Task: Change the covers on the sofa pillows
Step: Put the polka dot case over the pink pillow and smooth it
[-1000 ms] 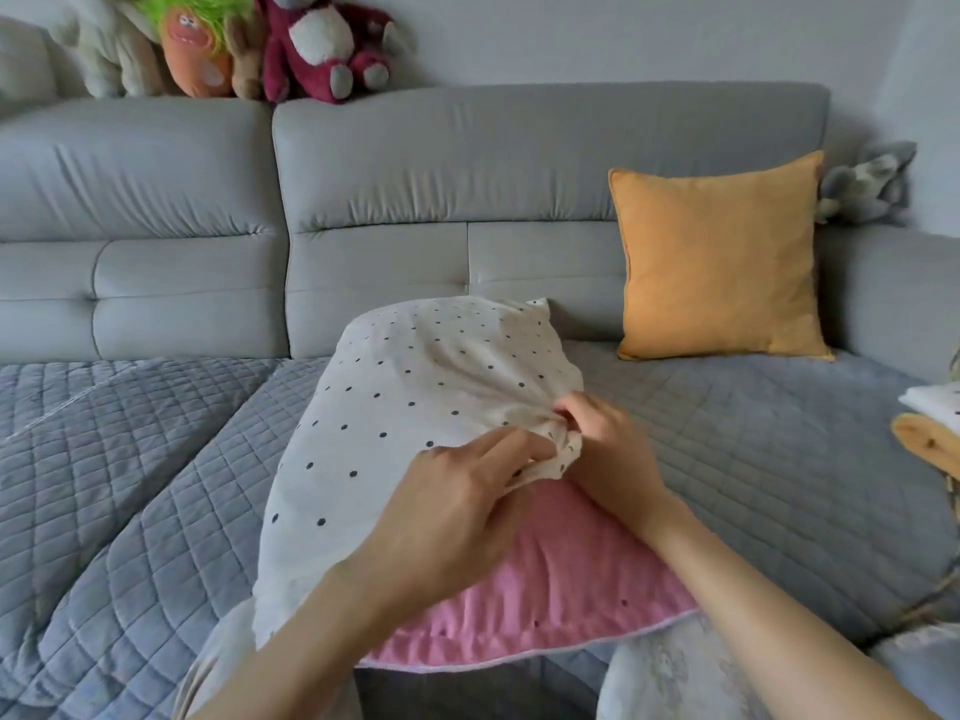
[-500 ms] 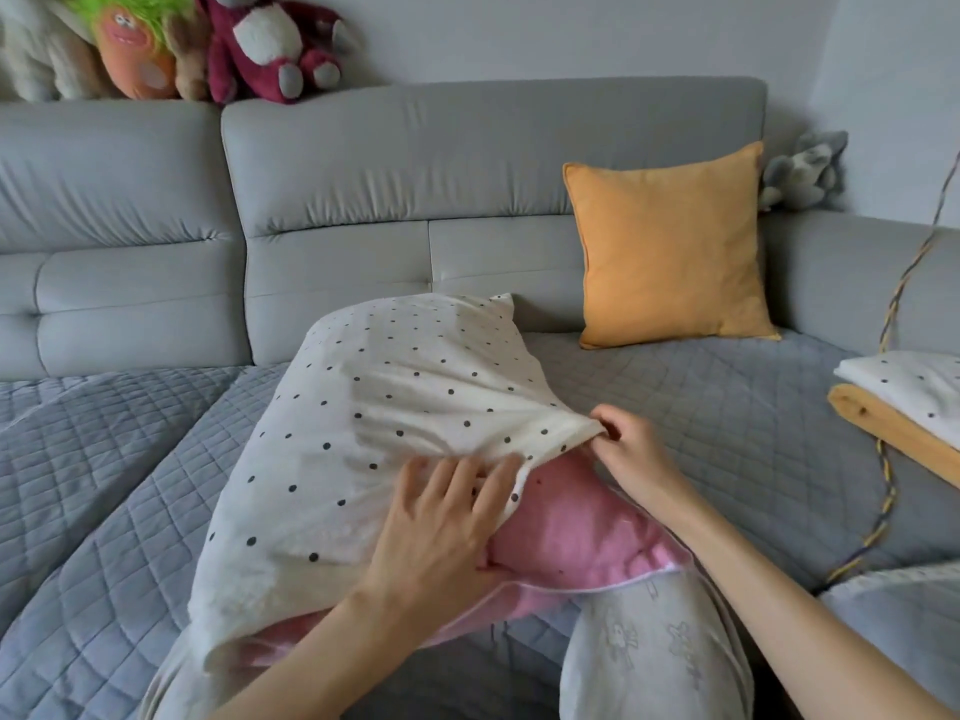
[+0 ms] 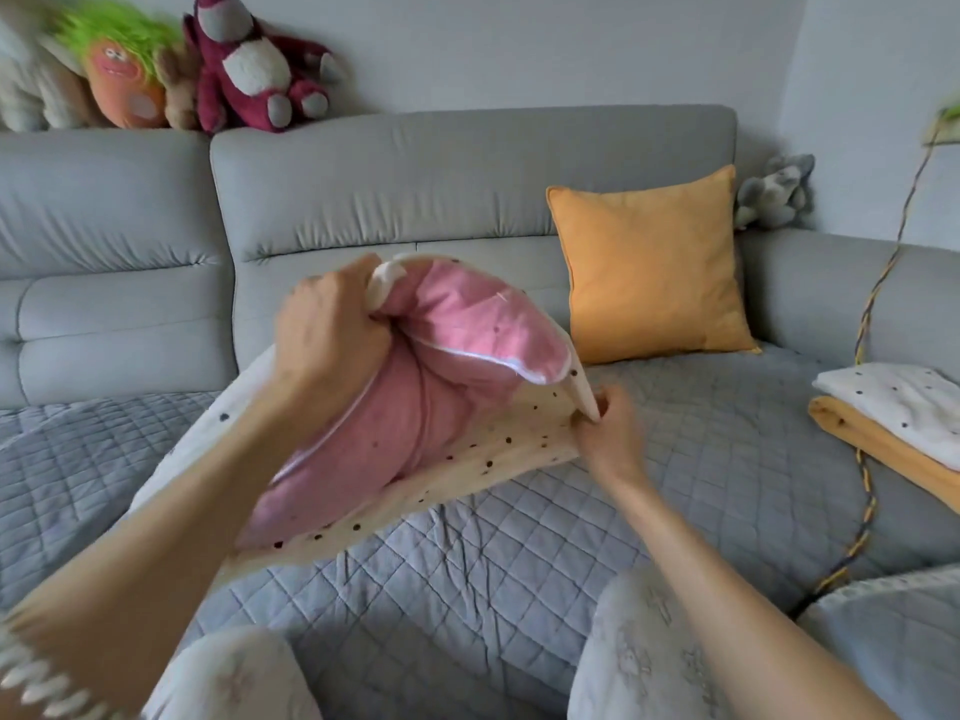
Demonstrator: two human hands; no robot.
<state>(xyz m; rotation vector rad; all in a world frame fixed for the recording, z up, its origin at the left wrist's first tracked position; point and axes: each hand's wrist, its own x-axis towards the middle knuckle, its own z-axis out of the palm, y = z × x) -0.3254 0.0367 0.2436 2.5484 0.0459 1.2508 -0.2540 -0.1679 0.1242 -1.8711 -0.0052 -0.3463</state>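
At the middle of the sofa [image 3: 467, 200] seat, the pillow [image 3: 415, 387] sticks out of its cover [image 3: 509, 449], the left grip [image 3: 327, 330] on the pillow's back end, the right grip [image 3: 605, 433] on the cover's right edge. A second pillow [image 3: 649, 267] leans against the backrest, right of them. Folded covers [image 3: 898, 413] lie stacked at the seat's right edge. Stuffed toys [image 3: 249, 70] sit along the backrest's top at its left end, and one more toy [image 3: 776, 192] in the back right corner.
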